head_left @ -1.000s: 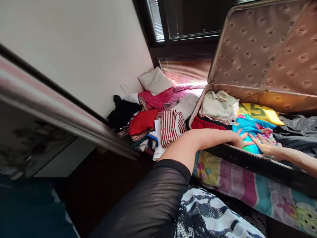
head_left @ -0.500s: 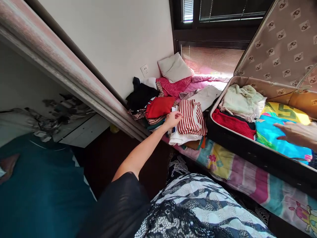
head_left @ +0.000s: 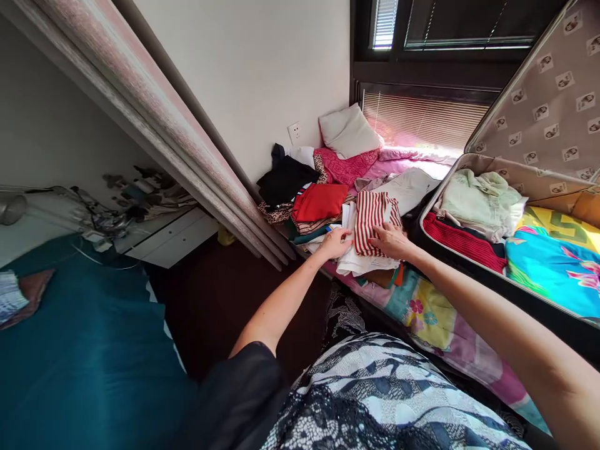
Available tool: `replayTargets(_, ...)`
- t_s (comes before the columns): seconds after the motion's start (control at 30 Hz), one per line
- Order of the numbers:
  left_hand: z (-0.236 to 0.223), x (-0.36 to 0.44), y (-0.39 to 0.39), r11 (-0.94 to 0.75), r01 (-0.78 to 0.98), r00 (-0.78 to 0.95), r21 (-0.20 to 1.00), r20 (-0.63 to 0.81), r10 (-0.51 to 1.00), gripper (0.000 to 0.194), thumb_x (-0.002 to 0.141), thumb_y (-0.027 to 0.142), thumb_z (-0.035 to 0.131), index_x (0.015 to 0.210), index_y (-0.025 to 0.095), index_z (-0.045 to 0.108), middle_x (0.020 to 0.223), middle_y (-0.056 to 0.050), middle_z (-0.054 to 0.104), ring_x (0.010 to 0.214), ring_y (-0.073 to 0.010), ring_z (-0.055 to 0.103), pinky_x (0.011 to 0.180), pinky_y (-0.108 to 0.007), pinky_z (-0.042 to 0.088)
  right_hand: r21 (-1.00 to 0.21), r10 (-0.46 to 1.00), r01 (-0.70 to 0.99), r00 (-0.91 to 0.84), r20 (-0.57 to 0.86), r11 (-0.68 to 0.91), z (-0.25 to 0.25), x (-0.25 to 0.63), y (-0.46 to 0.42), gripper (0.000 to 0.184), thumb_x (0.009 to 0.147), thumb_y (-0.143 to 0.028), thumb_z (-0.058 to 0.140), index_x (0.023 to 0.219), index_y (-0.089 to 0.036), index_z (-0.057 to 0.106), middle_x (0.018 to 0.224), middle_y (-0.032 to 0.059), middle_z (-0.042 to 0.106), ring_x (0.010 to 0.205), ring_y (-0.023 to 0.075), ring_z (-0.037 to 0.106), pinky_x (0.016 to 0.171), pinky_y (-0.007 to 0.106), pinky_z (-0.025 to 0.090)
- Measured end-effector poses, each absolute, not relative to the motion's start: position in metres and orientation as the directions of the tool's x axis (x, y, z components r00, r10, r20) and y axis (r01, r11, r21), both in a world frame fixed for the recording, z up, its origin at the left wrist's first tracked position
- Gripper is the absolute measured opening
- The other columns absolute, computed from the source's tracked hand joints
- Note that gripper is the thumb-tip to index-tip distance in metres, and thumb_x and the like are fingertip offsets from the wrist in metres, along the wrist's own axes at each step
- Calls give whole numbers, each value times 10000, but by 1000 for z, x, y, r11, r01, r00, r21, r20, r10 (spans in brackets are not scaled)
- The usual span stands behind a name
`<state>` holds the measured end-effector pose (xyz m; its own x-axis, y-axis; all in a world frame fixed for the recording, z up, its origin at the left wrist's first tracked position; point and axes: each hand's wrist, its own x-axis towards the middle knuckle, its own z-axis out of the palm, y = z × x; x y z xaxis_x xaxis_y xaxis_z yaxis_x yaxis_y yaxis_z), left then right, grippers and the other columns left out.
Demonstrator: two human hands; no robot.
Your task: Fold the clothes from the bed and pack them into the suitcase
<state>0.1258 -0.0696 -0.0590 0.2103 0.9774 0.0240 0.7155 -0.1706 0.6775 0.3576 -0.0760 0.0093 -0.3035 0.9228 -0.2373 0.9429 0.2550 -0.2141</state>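
A folded red-and-white striped garment (head_left: 368, 215) tops a pile of clothes on the bed. My right hand (head_left: 391, 241) rests on its near right part, fingers apart and slightly bent. At the pile's left edge is my left hand (head_left: 336, 242), thumb and forefinger closed near a white garment (head_left: 359, 262) beneath the striped one. What lies between those fingertips is too small to make out. Just left and behind is a folded red garment (head_left: 323, 201) on another stack, with a black garment (head_left: 285, 178) beyond it.
At the right an open suitcase (head_left: 462, 269) holds a pale green garment (head_left: 482, 194), a red knit (head_left: 462, 240) and a bright blue garment (head_left: 544, 262). A pillow (head_left: 349, 130) lies by the window. The curtain (head_left: 154, 125) hangs on the left, near a teal-covered bed (head_left: 94, 350).
My right hand has come left from over the suitcase and now lies on the striped garment. My left hand stays by the pile's left edge. The view has turned slightly left.
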Motion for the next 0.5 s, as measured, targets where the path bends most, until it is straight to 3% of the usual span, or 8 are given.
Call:
replayTargets(0.13, -56, 129, -76, -232, 763, 228, 603, 85, 970, 322, 937, 169, 752, 1254, 149, 807, 1230, -134, 765, 1157, -266, 758, 1102, -411, 607, -302, 958, 950, -161, -238, 84, -8, 359, -58, 619, 1114, -501, 480, 1654, -202, 532, 1646, 260, 464, 1551, 447, 481, 1257, 582, 408)
replayTargets(0.27, -47, 146, -82, -323, 792, 246, 518, 213, 946, 332, 964, 229, 753, 1292, 202, 798, 1354, -134, 694, 1288, -300, 691, 1188, -459, 547, -413, 976, 898, 66, -209, -149, -16, 362, -39, 834, 1086, -534, 494, 1751, -76, 285, 1646, 386, 416, 1523, 536, 497, 1224, 674, 411)
replayTargets(0.37, -41, 161, -80, -389, 773, 330, 501, 207, 921, 361, 991, 283, 750, 1344, 219, 778, 1453, -137, 649, 1341, -317, 651, 1214, -479, 520, -415, 943, 868, 157, -292, -273, -19, 358, -22, 1043, 1042, -558, 621, 1776, -5, 127, 1631, 427, 434, 1522, 504, 530, 1261, 605, 411)
replayTargets(0.5, -43, 168, -74, -379, 761, 384, 527, 105, 917, 406, 998, 289, 743, 1397, 216, 748, 1445, -136, 642, 1349, -320, 648, 1204, -491, 527, -436, 886, 798, 247, -392, -415, -21, 358, -1, 1300, 928, -551, 831, 1783, 35, 47, 1562, 395, 549, 1410, 401, 660, 1190, 474, 539)
